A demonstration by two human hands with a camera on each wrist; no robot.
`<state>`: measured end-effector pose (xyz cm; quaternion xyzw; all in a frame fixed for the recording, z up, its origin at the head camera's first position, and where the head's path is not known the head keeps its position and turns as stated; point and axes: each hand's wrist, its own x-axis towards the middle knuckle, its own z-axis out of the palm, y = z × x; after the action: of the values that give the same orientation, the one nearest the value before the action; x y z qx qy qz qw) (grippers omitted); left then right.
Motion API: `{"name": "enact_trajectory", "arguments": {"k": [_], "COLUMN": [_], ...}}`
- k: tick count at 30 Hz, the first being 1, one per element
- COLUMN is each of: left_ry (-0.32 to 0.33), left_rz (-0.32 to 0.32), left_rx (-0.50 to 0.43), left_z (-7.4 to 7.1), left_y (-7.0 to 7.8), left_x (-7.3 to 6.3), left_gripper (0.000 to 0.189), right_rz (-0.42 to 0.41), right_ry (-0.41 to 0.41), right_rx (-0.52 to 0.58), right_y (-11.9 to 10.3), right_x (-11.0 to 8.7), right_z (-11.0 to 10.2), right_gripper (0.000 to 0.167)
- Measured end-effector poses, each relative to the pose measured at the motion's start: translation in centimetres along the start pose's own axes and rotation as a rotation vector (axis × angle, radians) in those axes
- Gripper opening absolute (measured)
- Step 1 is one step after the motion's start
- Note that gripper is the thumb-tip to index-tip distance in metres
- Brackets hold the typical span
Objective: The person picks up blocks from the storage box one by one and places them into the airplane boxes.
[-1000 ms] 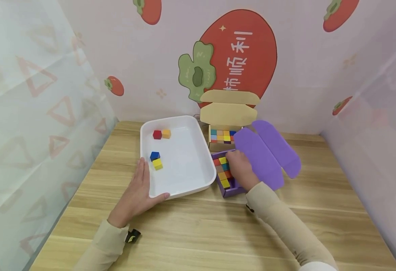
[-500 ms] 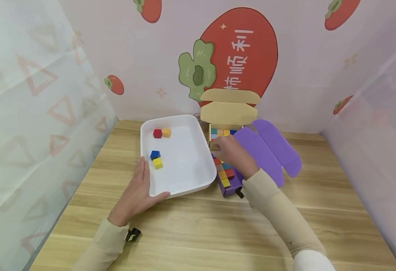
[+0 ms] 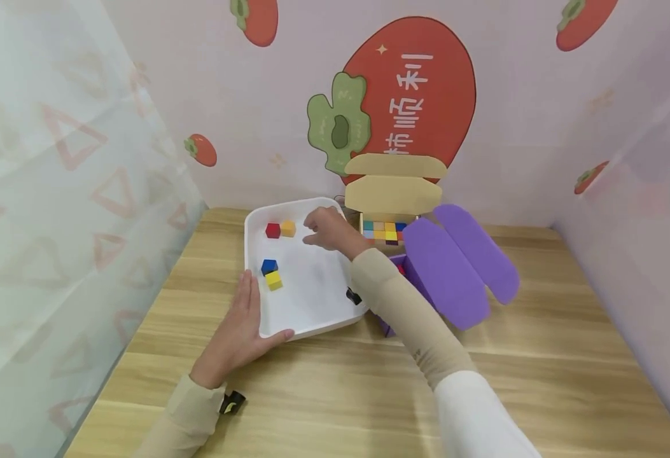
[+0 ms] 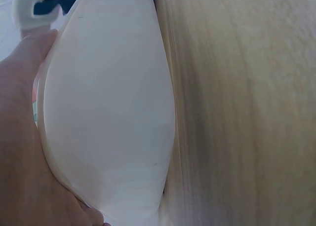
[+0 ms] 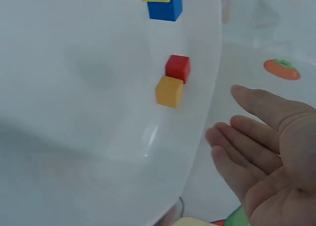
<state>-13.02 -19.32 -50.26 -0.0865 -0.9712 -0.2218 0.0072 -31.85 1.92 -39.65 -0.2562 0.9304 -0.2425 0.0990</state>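
My left hand lies against the near left corner of a white tray, its fingers along the left wall and the thumb along the front. The left wrist view shows the tray's outer wall beside that hand. Inside the tray sit a red cube, an orange cube, a blue cube and a yellow cube. Above the tray's right half hovers my right hand. The right wrist view shows it with thumb and fingers apart, nothing between them, near the orange cube.
Right of the tray stands an open purple box, partly hidden by my right forearm. Behind it is an open yellow box holding several coloured cubes. Patterned sheets surround the wooden table.
My right hand has left the purple box, passed near the front of the yellow box, and moved left over the tray. The left hand and the tray's cubes have stayed in place.
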Motion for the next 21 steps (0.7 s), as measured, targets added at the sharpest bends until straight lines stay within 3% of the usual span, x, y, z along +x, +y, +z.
{"name": "enact_trajectory", "arguments": {"k": [7,11,15,21], "left_ry": [0.024,0.019,0.031,0.042], "left_rz": [0.007,0.015,0.018,0.000], "left_rx": [-0.001,-0.009,-0.006,-0.001], "left_z": [0.4,0.4,0.3,0.1], "left_y": [0.2,0.3,0.5,0.4], "left_x": [0.0,-0.2,-0.3,-0.4], "left_gripper": [0.139,0.139,0.139,0.140], "right_rz": [0.022,0.093,0.136,0.122], "right_ry": [0.077,0.082,0.117,0.185], "right_rx": [0.070,0.075,0.093,0.116], "right_y": [1.7,2.3,2.1,1.1], "right_x": [3.2,4.0,4.8,6.9], "right_z": [3.1,4.7,5.8,7.2], "right_gripper": [0.045,0.047,0.048,0.048]}}
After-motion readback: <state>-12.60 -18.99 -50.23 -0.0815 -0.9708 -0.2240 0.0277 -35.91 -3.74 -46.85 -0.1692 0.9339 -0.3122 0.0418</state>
